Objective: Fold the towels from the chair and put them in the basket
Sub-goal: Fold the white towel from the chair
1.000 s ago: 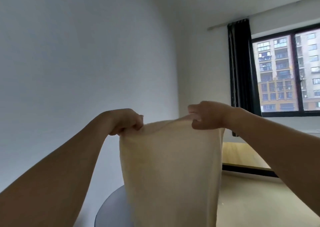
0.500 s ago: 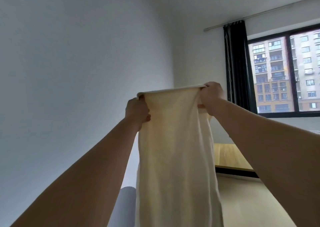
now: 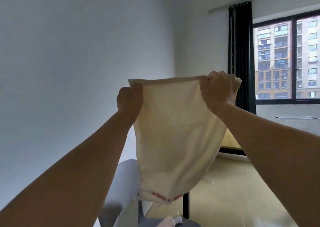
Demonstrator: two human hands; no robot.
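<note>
Left hand [image 3: 129, 100] and right hand [image 3: 219, 88] grip cream towel [image 3: 174, 133], hiding most of chair [image 3: 124, 188]

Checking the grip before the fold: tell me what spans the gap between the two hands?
In the head view, the cream towel's taut top edge spans from the left hand to the right hand; nothing else lies between them.

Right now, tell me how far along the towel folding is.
Done: nothing visibly finished; no folded towel shows.
In hand: the left hand and right hand hold a cream towel up by its top corners; it hangs open, unfolded, above the grey chair.
Left: fold it and take it to the white basket. Pale fabric still lies on the chair.
</note>
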